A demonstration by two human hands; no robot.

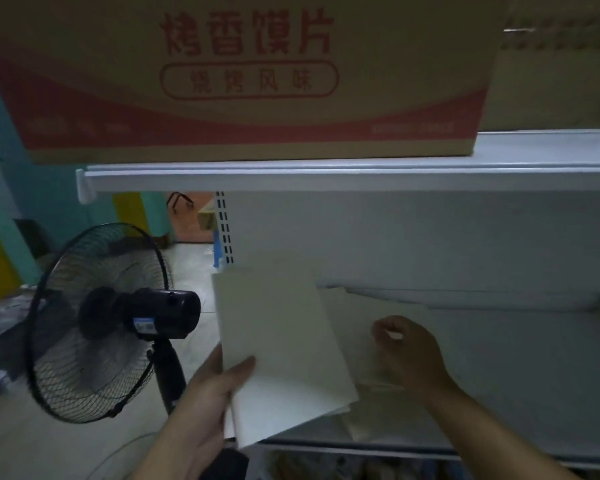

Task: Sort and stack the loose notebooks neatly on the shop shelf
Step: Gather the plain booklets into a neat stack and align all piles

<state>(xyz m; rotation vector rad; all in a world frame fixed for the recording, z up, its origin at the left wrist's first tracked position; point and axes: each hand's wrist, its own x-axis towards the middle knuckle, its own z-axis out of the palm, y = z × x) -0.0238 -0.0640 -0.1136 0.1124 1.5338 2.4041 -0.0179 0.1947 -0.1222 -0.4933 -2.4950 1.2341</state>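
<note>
My left hand (205, 403) covers the lower left corner of the notebook (281, 344), and that notebook hides part of the pale ones (378, 327) under my right hand (409, 355). The box (243, 74) is cut off above. The shelf (361, 174) runs off right.

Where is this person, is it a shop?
Probably a small shop or its stockroom. White metal shop shelving holds a snack carton on top, and the left hand holds plain notebooks at a shelf. A standing fan is beside it.
</note>
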